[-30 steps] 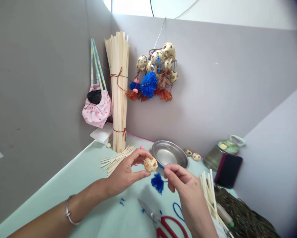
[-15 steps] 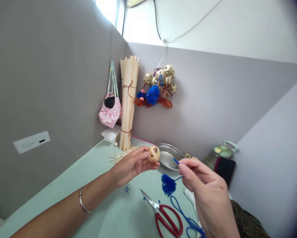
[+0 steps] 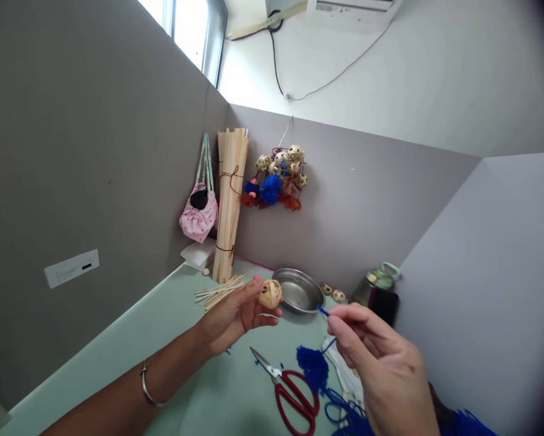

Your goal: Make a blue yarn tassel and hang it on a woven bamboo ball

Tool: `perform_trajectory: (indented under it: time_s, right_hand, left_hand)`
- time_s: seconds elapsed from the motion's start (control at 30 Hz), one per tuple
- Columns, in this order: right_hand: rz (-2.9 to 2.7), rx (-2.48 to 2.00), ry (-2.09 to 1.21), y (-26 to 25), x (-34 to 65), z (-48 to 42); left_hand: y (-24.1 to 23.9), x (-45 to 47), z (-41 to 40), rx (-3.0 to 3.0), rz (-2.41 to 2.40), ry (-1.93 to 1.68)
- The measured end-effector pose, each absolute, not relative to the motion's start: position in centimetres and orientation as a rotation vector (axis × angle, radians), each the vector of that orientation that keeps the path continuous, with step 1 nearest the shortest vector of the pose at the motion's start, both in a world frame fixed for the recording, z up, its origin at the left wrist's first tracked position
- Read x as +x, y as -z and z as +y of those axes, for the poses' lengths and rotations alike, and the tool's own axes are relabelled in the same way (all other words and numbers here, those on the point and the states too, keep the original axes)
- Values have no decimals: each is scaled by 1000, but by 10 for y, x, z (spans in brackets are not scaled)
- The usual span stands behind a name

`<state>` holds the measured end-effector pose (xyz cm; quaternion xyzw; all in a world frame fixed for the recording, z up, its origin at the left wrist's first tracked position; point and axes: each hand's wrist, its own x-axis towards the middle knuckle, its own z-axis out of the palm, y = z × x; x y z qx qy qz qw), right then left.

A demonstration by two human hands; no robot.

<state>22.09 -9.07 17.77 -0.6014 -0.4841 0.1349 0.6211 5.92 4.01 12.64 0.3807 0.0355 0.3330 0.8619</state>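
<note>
A small woven ball [image 3: 270, 294] of pale strips sits in the fingers of my left hand [image 3: 235, 312], held above the table. My right hand [image 3: 376, 357] pinches a blue cord [image 3: 322, 310], its tip sticking out toward the ball but apart from it. From that hand the cord runs down to a blue yarn tassel [image 3: 314, 367]. Red-handled scissors [image 3: 290, 387] lie below and between my hands, blades pointing up and left. Loose blue yarn [image 3: 344, 415] is heaped beneath my right hand, partly hidden by it.
A steel bowl [image 3: 299, 290] stands behind the ball, with woven balls [image 3: 338, 295] to its right. Thin strips [image 3: 217, 293] lie left. An upright strip bundle [image 3: 230, 206] and hanging woven balls with tassels [image 3: 278, 175] are at the back. A green-lidded jug [image 3: 380, 277] and dark phone [image 3: 384, 306] stand right.
The view has tilted up and shifted. The ball has turned a little in my left fingers. My right hand keeps its pinch on the cord, and the tassel hangs slightly lower.
</note>
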Motion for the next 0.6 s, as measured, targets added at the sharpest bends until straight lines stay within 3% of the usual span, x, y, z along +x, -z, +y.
perform_trajectory:
  time_s: [0.27, 0.6]
  right_hand:
    - [-1244, -1488, -235, -176, 215, -81]
    - [-1424, -1458, -166, -167, 208, -59]
  left_hand:
    - [-123, 58, 51, 814, 108, -725]
    - [-115, 62, 54, 1256, 199, -868]
